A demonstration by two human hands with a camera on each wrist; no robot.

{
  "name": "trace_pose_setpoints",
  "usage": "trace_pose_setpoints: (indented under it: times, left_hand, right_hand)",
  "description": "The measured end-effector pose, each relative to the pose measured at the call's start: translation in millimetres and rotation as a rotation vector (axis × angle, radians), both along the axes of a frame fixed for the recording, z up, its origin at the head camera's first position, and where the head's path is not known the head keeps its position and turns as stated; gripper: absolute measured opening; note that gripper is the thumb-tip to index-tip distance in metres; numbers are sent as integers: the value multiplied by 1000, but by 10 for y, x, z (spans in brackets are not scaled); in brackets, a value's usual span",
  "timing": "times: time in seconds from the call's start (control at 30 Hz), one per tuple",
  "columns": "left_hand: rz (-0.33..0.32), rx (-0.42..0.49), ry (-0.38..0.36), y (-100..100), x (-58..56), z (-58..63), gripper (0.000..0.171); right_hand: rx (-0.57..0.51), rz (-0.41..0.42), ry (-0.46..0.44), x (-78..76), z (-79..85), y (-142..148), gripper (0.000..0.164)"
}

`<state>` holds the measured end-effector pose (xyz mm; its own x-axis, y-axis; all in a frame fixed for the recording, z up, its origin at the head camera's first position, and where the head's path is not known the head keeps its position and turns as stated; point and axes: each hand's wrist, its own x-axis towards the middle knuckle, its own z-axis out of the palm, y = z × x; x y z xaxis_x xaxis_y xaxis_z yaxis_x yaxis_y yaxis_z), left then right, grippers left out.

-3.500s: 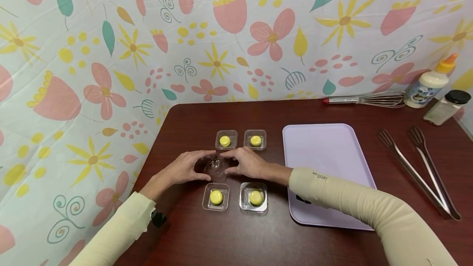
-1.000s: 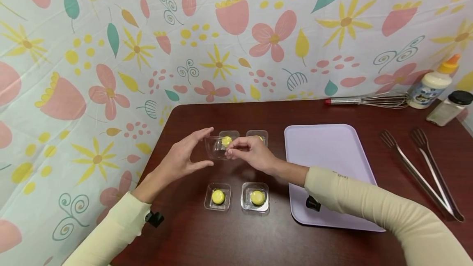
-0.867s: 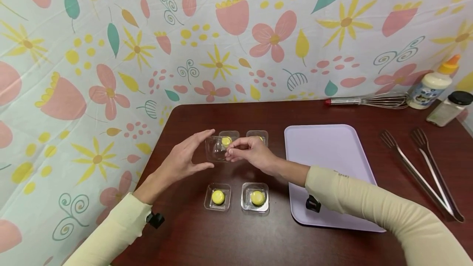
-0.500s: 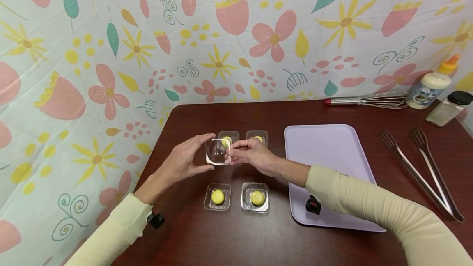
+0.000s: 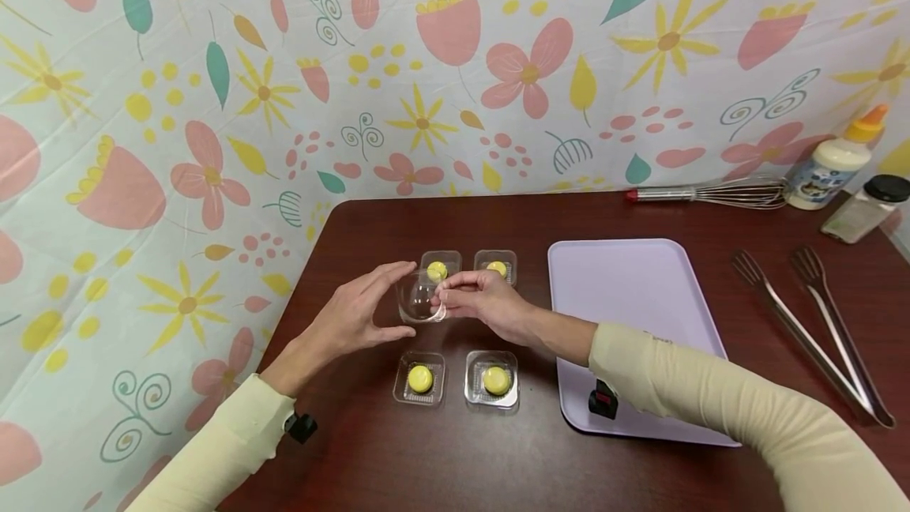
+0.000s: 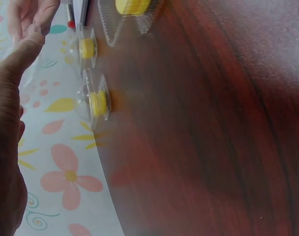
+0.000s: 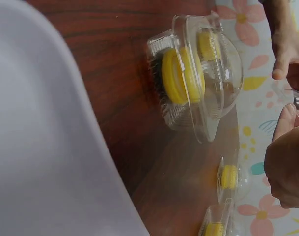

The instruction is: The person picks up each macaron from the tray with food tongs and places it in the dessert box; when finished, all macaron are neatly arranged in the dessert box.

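Between my hands a clear plastic dome lid (image 5: pixel 419 303) is held up above the table, with nothing visible in it. My right hand (image 5: pixel 490 306) pinches its right edge between thumb and fingertips. My left hand (image 5: pixel 348 316) reaches around the left side, thumb and fingers spread wide. Two clear square boxes stand in front, each with a yellow macaron (image 5: pixel 420 378) inside. Another two sit behind the lid, partly covered by it and my right hand. The right wrist view shows a domed top (image 7: pixel 232 73) on the nearest box.
A lilac tray (image 5: pixel 633 283) lies to the right, under my right forearm. Beyond it are metal tongs (image 5: pixel 839 330), a whisk (image 5: pixel 711 193), a squeeze bottle (image 5: pixel 825 168) and a black-capped jar (image 5: pixel 856 216). A flowered cloth (image 5: pixel 455 101) hangs along the table's back.
Both hands first surrounded the clear dome down between the two rows of boxes. It has since been raised, its right edge pinched by the right hand. In the last second it tilted and dropped slightly.
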<state>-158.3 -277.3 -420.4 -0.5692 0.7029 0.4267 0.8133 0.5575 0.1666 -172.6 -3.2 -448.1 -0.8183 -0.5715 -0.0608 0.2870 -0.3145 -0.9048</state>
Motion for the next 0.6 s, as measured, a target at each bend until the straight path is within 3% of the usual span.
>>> trace_pose_setpoints:
  times: [0.2, 0.33, 0.43, 0.6]
  left_hand:
    - [16, 5, 4, 15, 8, -16, 101]
    - [24, 4, -6, 11, 7, -16, 94]
    - [33, 7, -33, 0, 12, -12, 92]
    - [36, 11, -67, -24, 29, -11, 94]
  right_hand:
    - [-65, 8, -82, 5, 18, 4, 15]
    - [-58, 13, -63, 7, 3, 1, 15]
    - [45, -1, 89, 6, -16, 13, 26]
    - [282, -32, 525, 19, -57, 35, 59]
